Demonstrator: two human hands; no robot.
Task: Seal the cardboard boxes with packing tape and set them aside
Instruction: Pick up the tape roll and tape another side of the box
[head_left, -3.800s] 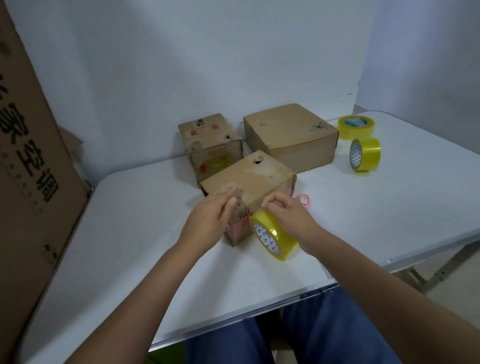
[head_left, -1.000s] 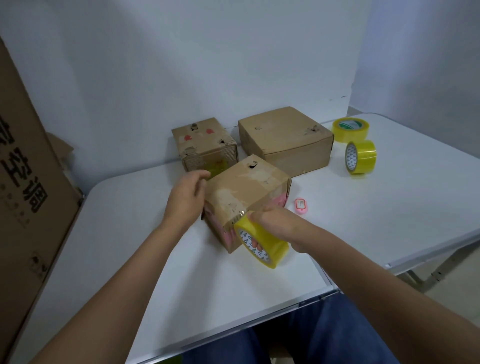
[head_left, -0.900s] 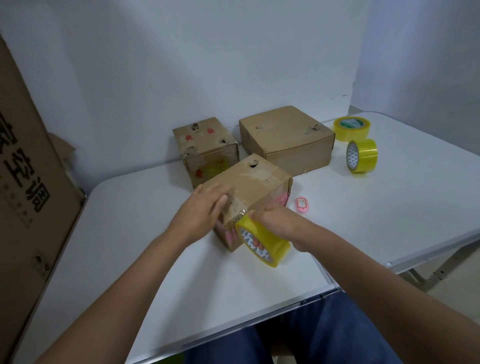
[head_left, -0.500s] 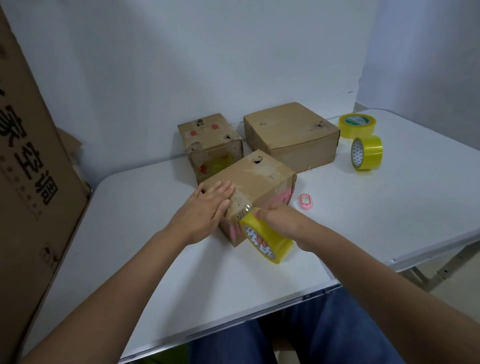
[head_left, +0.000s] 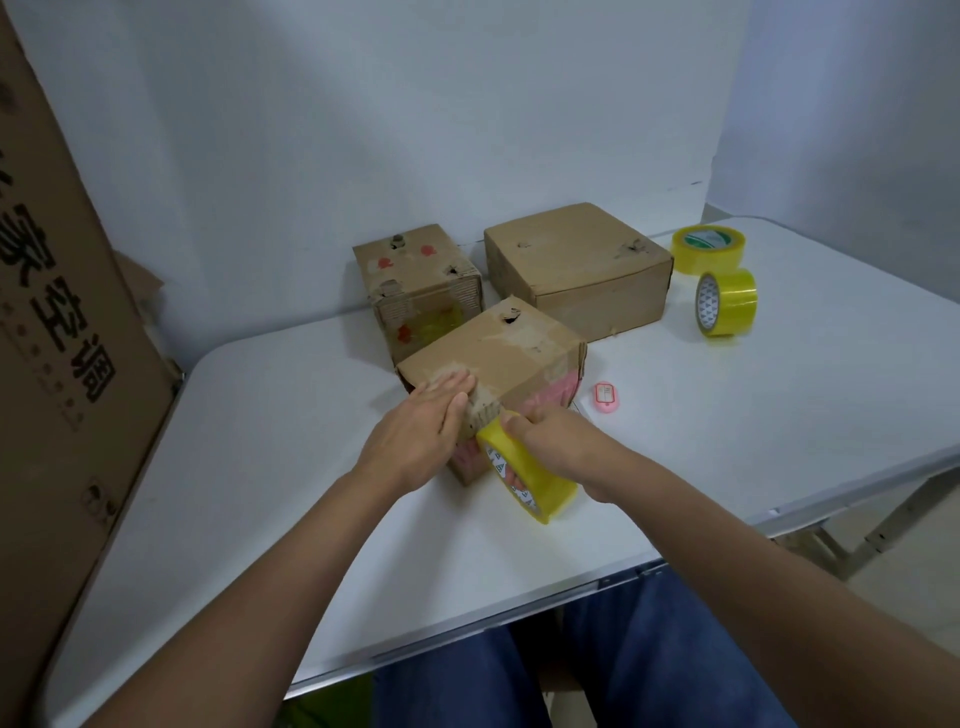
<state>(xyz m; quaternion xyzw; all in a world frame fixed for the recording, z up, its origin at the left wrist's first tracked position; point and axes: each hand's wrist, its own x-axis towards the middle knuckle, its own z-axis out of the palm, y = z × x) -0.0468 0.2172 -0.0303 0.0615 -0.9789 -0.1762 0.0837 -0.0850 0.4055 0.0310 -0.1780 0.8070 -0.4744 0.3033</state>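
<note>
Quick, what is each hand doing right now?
Left hand: open, fingers flat, pressing on the near box.
Right hand: closed around the tape roll, holding it against the box.

The left hand (head_left: 415, 441) is lying flat, fingers straight, on the near top corner of the closest cardboard box (head_left: 493, 358), which is sitting on the white surface (head_left: 260, 493). The right hand (head_left: 558, 441) is gripping a yellow tape roll (head_left: 535, 488) against the box's near edge. Two more boxes, a small one (head_left: 415, 275) and a wide one (head_left: 576, 260), are standing behind. Two spare rolls (head_left: 724, 301) are resting at the far right, a pink tag (head_left: 604, 398) lying beside the closest box.
</note>
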